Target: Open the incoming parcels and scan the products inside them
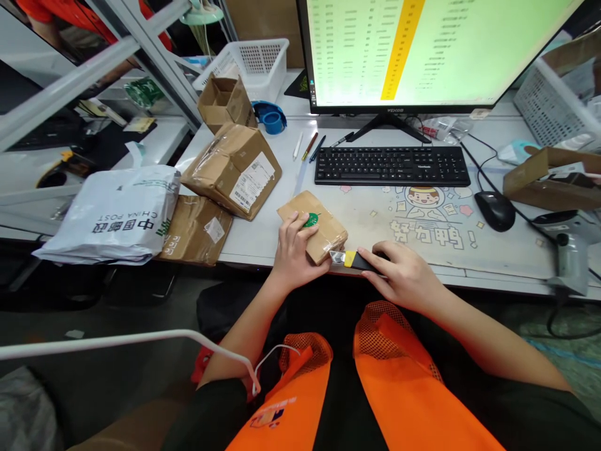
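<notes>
brown box (327, 227) sits in left grip (295, 254), right grip (404, 274) clasping a knife (351, 259), handle (364, 262) partly hidden.

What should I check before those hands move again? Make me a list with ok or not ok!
1. Left hand on the small box: ok.
2. Utility knife gripped in the right hand: ok.
3. Blade out: ok.
4. Left thumb well away from the blade: not ok, it looks close.
5. Blade touching the box: cannot tell, but it's right at the end.
6. Keyboard away from the blade: ok.
</notes>
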The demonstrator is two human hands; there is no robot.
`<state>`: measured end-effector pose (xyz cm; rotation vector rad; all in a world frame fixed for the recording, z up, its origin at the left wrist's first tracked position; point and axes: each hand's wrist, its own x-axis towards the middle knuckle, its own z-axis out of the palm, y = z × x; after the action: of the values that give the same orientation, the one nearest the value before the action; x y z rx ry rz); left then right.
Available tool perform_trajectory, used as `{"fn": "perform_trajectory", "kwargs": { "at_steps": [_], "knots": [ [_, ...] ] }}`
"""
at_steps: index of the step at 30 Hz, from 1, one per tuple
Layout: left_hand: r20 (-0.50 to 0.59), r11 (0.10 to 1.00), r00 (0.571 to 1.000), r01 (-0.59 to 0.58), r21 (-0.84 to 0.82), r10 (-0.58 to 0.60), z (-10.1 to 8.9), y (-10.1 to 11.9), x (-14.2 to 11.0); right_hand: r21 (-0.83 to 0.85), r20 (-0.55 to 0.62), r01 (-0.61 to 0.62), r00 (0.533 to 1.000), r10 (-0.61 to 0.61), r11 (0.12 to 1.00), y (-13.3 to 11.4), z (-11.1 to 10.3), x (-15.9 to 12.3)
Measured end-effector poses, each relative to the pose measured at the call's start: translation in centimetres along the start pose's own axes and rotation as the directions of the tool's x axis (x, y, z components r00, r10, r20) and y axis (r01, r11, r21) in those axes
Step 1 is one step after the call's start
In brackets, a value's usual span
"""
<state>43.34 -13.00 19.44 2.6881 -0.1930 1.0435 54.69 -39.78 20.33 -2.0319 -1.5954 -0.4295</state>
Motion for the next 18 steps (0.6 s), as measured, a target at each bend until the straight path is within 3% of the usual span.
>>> {"fn": "perform_trajectory", "kwargs": {
  "at_steps": [14,18],
  "knots": [
    [0.002,1.000,1.000,-0.012,-0.023,0.012,-0.01,-0.20,-0.11,-0.024,0.045,0.011,0.999,-0.010,1.000,-0.87,-0.51,0.59],
    [-0.009,1.000,1.000,-0.005,-0.017,0.005,0.06,-0.28,-0.16,-0.055,0.012,0.014,1.000,-0.014,0.998,-0.84,-0.17,0.65]
  ]
}}
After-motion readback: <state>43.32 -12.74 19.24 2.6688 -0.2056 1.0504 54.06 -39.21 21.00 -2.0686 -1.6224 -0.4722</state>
